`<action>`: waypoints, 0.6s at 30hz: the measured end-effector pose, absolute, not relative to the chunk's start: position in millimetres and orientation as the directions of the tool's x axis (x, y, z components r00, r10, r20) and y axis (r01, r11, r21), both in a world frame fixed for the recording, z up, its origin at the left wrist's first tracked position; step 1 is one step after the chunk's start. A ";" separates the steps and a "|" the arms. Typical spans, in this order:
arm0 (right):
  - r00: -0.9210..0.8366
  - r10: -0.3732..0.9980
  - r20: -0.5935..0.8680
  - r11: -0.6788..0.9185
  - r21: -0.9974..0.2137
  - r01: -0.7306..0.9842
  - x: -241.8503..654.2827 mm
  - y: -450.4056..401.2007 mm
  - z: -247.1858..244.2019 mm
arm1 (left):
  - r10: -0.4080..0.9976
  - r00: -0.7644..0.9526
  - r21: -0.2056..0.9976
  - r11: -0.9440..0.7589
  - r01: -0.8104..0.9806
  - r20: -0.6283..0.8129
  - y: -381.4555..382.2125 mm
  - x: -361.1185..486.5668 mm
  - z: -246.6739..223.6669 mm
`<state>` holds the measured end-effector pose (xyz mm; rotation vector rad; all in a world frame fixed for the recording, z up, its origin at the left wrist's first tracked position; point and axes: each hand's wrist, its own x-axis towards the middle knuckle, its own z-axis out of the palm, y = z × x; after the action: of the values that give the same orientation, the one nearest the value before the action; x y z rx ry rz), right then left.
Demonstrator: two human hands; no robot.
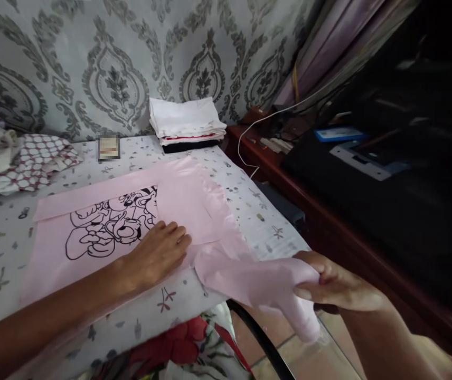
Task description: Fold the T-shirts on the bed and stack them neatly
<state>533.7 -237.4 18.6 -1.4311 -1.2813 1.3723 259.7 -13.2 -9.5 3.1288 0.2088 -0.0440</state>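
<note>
A pink shirt point(182, 206) with a black-line cartoon print point(111, 224) lies spread on the bed, one side strip folded over onto the print. My left hand point(158, 245) presses on it beside the print, fingers curled together at the fabric; the fingertips are hidden. Out past the bed's near edge, my right hand point(332, 285) pinches the end of a sleeve point(265, 279) between thumb and fingers. That sleeve is drawn to the right, and part of it hangs down below the hand.
Folded clothes point(186, 121) are stacked at the back by the patterned curtain point(115, 68). Loose clothes point(36, 161) heap at the left, near a small blurred box point(109, 147). A dark wooden table point(313, 195) with a white cable point(245, 134) stands right. Red floral cloth point(178, 343) shows below.
</note>
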 end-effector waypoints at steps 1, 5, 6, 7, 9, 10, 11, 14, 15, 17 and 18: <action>-0.122 0.967 -0.224 -0.207 -0.968 0.141 531.5 -234.7 17.2 | 0.125 0.991 -0.019 -0.992 0.124 -0.045 -17.8 267.0 -9.2; -0.233 0.951 -0.202 -0.182 -0.978 0.102 525.1 -231.1 14.7 | 0.106 0.989 -0.080 -0.992 0.098 -0.103 -29.0 290.3 -6.2; -0.240 0.952 -0.192 -0.173 -0.980 0.098 524.4 -231.3 15.2 | 0.106 0.988 -0.073 -0.992 0.099 -0.112 -28.7 293.6 -5.0; -0.242 0.954 -0.178 -0.160 -0.983 0.093 524.0 -231.8 16.1 | 0.111 0.987 -0.047 -0.993 0.106 -0.116 -26.7 295.9 -3.7; -0.241 0.958 -0.155 -0.137 -0.987 0.089 523.5 -232.8 18.2 | 0.156 0.984 0.095 -0.982 0.164 -0.084 -17.6 297.9 -1.5; -0.233 0.960 -0.152 -0.133 -0.987 0.095 523.4 -233.3 19.2 | 0.204 0.978 0.219 -0.953 0.210 -0.053 -10.2 297.8 -0.8; -0.225 0.961 -0.158 -0.137 -0.985 0.107 523.2 -233.7 19.9 | 0.267 0.963 0.364 -0.895 0.258 -0.027 -1.3 297.1 -0.4; -0.201 0.963 -0.179 -0.153 -0.979 0.137 522.9 -235.2 20.5 | 0.483 0.875 0.687 -0.627 0.367 -0.027 31.3 291.3 -2.9; -0.197 0.965 -0.176 -0.151 -0.980 0.133 522.8 -235.7 20.2 | 0.534 0.844 0.728 -0.560 0.395 -0.047 42.2 288.6 -5.0; -0.192 0.967 -0.166 -0.147 -0.983 0.113 522.6 -236.4 19.3 | 0.603 0.793 0.756 -0.478 0.447 -0.088 60.2 282.9 -10.6; -0.187 0.969 -0.160 -0.143 -0.984 0.105 522.6 -236.5 18.9 | 0.621 0.776 0.761 -0.451 0.466 -0.107 66.5 280.5 -13.5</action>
<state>522.6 -236.5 18.9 -1.2930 -1.3476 1.4260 280.5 66.5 -13.5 2.1282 0.8073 0.2355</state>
